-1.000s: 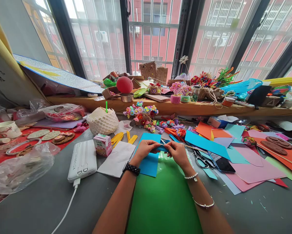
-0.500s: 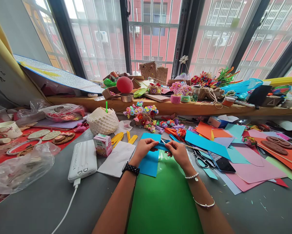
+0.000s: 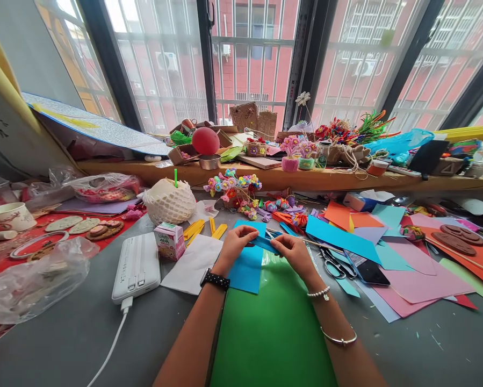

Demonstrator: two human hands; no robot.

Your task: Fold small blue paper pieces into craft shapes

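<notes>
Between my two hands a small strip of blue paper is stretched, pinched at both ends. My left hand is closed on its left end, thumb and fingers together. My right hand grips the right end in the same way. Beneath my left hand lies a larger sheet of blue paper, partly covered by the hand. That sheet rests on a green glossy board. Just beyond my right hand is another blue paper piece, with scissors beside a phone.
Left of my arms are a white power bank with its cable, a pink drink carton and a white napkin. Coloured paper sheets overlap at the right. A crowded wooden ledge runs below the window.
The blue strip has tilted, its right end now lower. My hands have shifted only slightly and keep their pinch on it.
</notes>
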